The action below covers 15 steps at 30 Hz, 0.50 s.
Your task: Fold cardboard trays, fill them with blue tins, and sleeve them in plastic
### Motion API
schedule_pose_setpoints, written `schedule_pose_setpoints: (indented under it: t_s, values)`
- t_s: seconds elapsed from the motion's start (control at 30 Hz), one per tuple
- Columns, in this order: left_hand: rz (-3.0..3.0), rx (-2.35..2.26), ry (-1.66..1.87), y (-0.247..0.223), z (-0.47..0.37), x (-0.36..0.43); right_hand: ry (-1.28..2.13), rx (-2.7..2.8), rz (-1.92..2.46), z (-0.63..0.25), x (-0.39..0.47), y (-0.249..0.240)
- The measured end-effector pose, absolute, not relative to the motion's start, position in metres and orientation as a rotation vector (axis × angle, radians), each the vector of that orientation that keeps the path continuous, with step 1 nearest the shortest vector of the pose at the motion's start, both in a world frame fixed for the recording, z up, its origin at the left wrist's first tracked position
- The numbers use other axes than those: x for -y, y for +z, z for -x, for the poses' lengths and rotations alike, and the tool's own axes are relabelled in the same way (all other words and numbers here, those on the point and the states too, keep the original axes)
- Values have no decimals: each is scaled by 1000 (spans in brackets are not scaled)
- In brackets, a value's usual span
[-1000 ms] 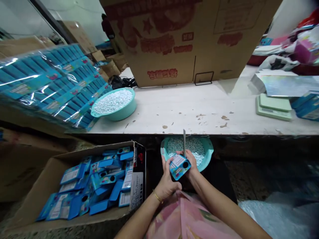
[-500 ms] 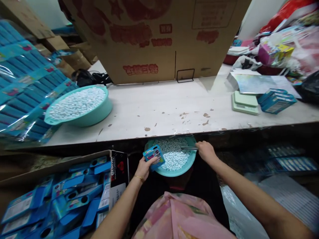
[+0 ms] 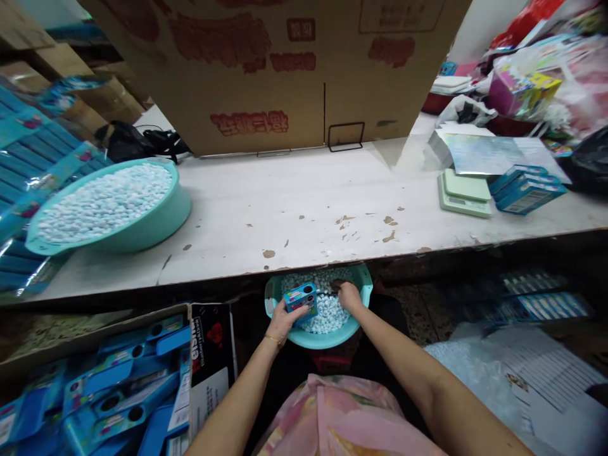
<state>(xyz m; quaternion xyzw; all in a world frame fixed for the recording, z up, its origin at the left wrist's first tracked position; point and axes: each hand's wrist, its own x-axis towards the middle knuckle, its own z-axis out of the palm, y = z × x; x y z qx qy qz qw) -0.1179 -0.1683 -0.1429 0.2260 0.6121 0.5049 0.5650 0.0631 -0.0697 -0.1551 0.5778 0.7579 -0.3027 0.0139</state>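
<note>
My left hand (image 3: 281, 322) is closed round a small blue box (image 3: 301, 301), held over the left side of a turquoise basin (image 3: 327, 341) on my lap. Pale blue and white pellets (image 3: 329, 314) fill much of this basin. At its right side my right hand (image 3: 348, 296) is closed, with its fingertips down among the pellets. Only a dark sliver of the metal scoop shows at those fingers; the rest is hidden.
A second turquoise basin (image 3: 161, 218) heaped with pellets stands on the white table (image 3: 237, 209), before a large carton (image 3: 304, 82). Blue boxes (image 3: 118, 373) fill a carton at lower left. A green scale (image 3: 465, 193) sits at right.
My right hand has moved left and down into the basin with the scoop. My left hand has tilted the blue box more upright. The view has shifted, and the table basin appears further left.
</note>
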Motion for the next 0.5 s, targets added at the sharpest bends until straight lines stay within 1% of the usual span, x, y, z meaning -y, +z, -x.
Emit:
schedule_pose_setpoints:
  t_s: [0.1, 0.2, 0.37, 0.5]
  values:
    - [-691, -1588, 1214, -130, 131, 182, -1051, -2416, -1848, -68, 69, -158]
    - [-806, -1748, 1195, -120, 142, 188, -1130, -2494, -1866, -77, 70, -149]
    - [-1049, -1838, 1177, -121, 145, 186, -1184, -2621, -1846, -95, 67, -110]
    - [-1197, -1809, 1125, -127, 137, 180, -1076, -2755, -1702, -93, 65, -77]
